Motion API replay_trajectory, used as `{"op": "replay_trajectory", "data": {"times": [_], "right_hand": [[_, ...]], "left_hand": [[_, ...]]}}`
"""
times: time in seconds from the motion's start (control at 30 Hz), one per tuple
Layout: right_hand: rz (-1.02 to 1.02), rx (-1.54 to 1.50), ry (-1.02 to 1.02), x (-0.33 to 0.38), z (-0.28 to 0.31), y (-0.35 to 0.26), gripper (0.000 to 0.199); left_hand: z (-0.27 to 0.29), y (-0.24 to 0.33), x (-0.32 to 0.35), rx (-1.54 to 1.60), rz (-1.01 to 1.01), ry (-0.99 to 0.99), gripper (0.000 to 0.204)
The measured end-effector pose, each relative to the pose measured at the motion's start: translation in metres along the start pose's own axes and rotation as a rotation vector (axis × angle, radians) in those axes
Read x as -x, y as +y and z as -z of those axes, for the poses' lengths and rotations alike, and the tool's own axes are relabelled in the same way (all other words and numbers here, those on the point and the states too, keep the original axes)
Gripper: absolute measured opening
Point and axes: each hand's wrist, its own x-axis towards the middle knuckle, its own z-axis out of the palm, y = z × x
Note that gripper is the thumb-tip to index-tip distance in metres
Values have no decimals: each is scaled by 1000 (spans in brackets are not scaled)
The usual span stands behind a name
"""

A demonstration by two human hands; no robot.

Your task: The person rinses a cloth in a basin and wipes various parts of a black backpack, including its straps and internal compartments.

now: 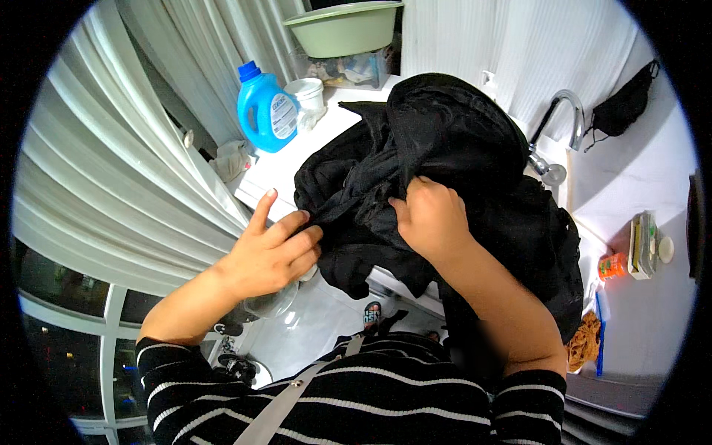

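Note:
A large bundled black garment (pixel 460 126) lies heaped over the white counter and sink, its folds hanging down the front edge. Its exact kind cannot be made out. My right hand (pixel 434 219) is closed in a fist on the middle of the cloth, gripping a fold. At the garment's left side is my left hand (pixel 271 248), its thumb raised and fingers spread apart. Those fingertips reach the edge of the black cloth without wrapping round it.
A blue detergent bottle (pixel 267 111) and a white tub (pixel 305 93) stand at the back left. Behind them a green basin (pixel 345 30) rests on a clear bin (pixel 348 70). A curved faucet (pixel 575 111) rises right of the garment. White curtains (pixel 126 170) hang at left.

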Motion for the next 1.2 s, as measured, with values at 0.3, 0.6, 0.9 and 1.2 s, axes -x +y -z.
{"op": "replay_trajectory", "data": {"times": [0.3, 0.6, 0.9, 1.2], "right_hand": [[179, 118, -142, -10, -7, -29, 11], [362, 34, -53, 65, 99, 2, 29], [-186, -116, -635, -3, 38, 163, 82], [836, 535, -327, 60, 36, 93, 15]], "left_hand": [[-28, -25, 29, 122, 292, -125, 28], [-39, -27, 42, 737, 555, -232, 24], [-69, -29, -59, 772, 421, -180, 83], [-42, -72, -119, 668, 371, -658, 38]]}}
